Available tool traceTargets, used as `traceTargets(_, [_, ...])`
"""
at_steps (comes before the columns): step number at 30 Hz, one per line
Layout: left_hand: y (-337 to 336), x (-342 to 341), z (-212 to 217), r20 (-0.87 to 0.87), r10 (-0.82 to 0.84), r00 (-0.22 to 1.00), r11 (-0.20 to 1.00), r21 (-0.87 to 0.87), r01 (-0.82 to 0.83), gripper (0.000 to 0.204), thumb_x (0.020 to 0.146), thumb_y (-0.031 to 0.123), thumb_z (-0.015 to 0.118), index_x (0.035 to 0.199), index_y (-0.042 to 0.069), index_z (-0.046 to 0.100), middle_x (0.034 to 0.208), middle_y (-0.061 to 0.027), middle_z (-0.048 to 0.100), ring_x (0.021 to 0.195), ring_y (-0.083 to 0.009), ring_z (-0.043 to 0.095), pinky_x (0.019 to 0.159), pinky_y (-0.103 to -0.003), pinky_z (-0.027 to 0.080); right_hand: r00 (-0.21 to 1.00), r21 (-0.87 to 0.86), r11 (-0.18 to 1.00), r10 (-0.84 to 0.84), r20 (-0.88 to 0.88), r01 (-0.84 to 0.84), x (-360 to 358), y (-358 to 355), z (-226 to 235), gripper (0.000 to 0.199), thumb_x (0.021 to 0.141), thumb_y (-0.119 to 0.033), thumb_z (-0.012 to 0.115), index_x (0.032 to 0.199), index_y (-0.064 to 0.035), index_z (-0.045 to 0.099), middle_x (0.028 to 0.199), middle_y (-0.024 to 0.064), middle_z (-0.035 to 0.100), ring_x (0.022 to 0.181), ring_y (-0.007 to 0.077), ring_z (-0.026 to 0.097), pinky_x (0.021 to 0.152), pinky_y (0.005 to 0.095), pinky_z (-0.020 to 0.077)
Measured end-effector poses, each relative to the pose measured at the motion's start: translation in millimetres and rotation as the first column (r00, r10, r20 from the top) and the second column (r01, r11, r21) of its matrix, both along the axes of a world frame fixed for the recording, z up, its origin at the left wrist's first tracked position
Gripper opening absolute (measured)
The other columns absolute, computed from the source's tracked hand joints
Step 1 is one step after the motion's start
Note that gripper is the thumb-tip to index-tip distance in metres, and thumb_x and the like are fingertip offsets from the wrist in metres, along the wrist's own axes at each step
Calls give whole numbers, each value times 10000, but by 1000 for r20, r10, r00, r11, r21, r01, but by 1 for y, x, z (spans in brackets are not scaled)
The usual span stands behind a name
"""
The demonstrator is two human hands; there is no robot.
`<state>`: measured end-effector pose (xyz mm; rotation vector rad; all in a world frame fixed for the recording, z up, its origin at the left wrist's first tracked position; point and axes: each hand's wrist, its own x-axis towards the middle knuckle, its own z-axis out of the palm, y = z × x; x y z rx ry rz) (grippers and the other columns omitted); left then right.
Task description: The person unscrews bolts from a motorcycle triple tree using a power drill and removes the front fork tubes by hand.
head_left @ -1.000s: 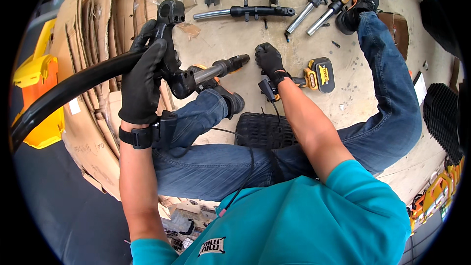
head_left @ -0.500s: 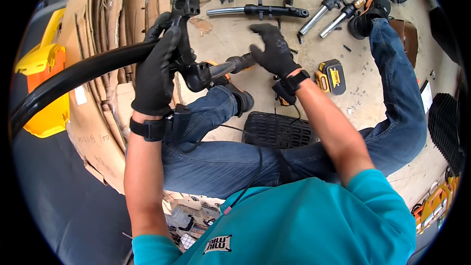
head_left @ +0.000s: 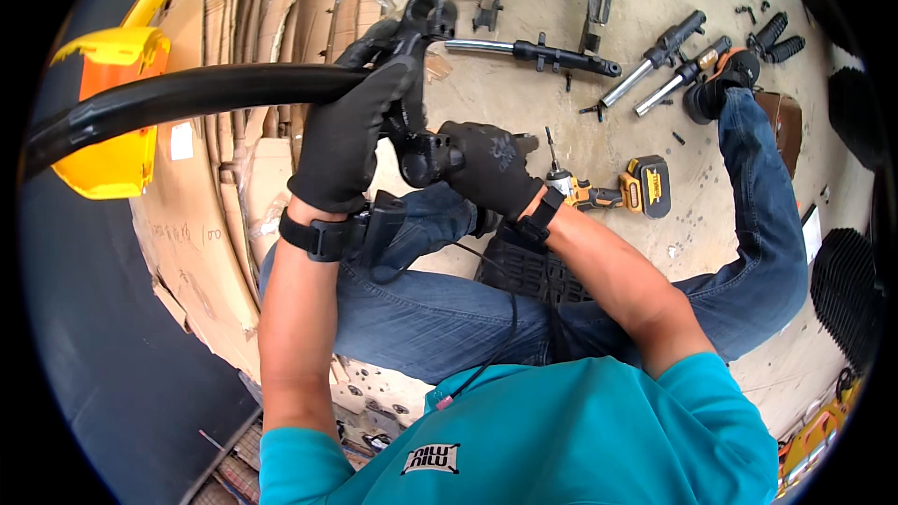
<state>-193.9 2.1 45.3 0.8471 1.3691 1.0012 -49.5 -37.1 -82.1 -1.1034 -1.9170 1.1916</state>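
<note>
Both my hands wear black gloves. My left hand (head_left: 351, 136) is closed around a long black curved tube (head_left: 187, 98) where it meets a black metal bracket with a round clamp end (head_left: 428, 11). My right hand (head_left: 491, 168) grips the lower black fitting of that bracket (head_left: 423, 157), right beside the left hand. A yellow and black cordless drill (head_left: 617, 189) lies on the concrete just right of my right wrist. I sit with my legs in blue jeans spread beneath the part.
Flattened cardboard (head_left: 215, 215) covers the floor at left, beside a yellow and orange plastic body panel (head_left: 117, 131). Black and chrome fork tubes (head_left: 655, 61), a chrome bar (head_left: 524, 51), brackets and small bolts lie on the concrete ahead. A black ribbed mat (head_left: 528, 271) lies between my legs.
My right hand left the drill lying on the floor, rose to the bracket and closed on its lower fitting. My left hand kept its hold on the tube throughout.
</note>
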Motion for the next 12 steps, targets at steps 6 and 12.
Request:
traceTargets(6, [-8,2,22,-90,-13,996,993,117,24,501,933,138,613,1394,17,458,1081,-86,671,832,-139,671,739,-292,569,992,2,994,108,-67,-108,8,10,23,161,732,-187,694,856,-103,634,762,139,664,764,336,665,679,428,510])
traceTargets(12, [-18,-4,45,-22,-29,999,995,91,31,536,863,86,676,1372,28,518,1089,-93,674,954,-96,633,881,-210,491,895,-127,886,442,-64,-447,28,18,38,347,775,-325,715,1060,-139,643,847,165,688,801,354,672,751,445,504])
